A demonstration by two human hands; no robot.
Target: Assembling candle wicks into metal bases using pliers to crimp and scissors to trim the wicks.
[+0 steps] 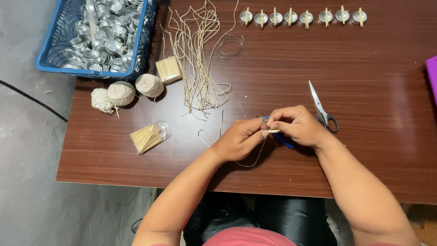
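While pinching one short wooden stick between both hands, left hand and right hand, threading waxed wick cord onto it; steady fingertip alignment called for next.

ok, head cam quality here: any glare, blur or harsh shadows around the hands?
Head view: even, soft light; sharp across the wooden table. Only a mild sheen on the tabletop near the scissors, no blown glare. Soft shadows under the left hand and right hand. The thin stick pinched between them is small but in focus. Metal cups in the blue basket glint slightly.
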